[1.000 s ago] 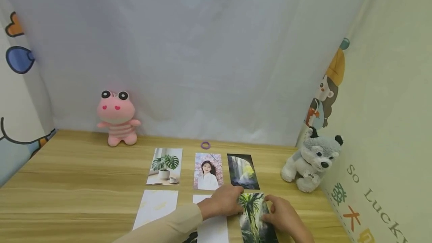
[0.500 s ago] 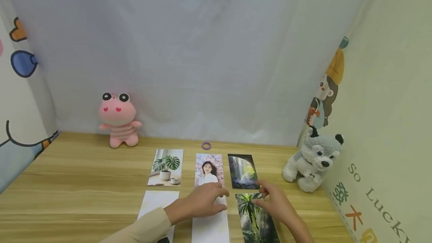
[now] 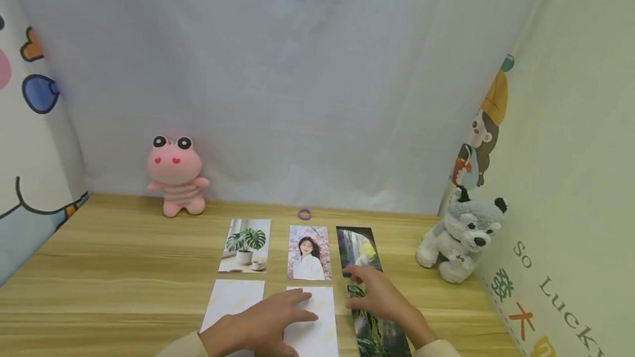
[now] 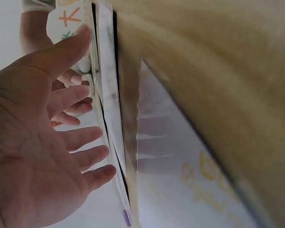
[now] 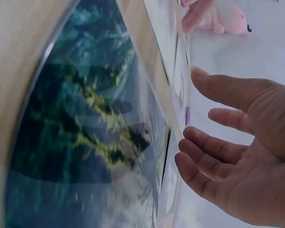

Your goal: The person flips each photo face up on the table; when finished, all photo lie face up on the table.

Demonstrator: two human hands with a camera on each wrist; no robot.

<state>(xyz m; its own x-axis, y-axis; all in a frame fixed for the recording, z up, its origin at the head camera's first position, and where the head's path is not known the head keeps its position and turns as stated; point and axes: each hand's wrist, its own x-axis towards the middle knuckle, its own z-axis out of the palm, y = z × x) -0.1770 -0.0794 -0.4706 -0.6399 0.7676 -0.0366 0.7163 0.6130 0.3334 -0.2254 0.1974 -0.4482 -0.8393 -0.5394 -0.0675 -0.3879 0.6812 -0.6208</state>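
Six-photo style rows lie flat on the wooden table: several cards in a far row and a near row. My left hand (image 3: 270, 321) hovers with spread fingers over the near row's left white card (image 3: 233, 297) and middle white card (image 3: 315, 318); the left wrist view shows its palm holding nothing. Above the green tree photo (image 3: 374, 332) is my right hand (image 3: 382, 296), fingers relaxed, partly covering it and the lower edge of the waterfall photo (image 3: 354, 244). In the right wrist view a gap separates the right hand (image 5: 242, 156) from the glossy tree photo (image 5: 85, 128).
Beyond the near row lie a potted-plant photo (image 3: 245, 247) and a portrait photo (image 3: 308, 260). A purple ring (image 3: 305, 214) is behind them. A pink plush frog (image 3: 176, 175) sits back left, a grey plush dog (image 3: 461, 238) at right by the patterned curtain.
Both hands have let go of the tree photo's edges. The left hand has moved left and nearer over the white cards; the right has shifted left above the tree photo.
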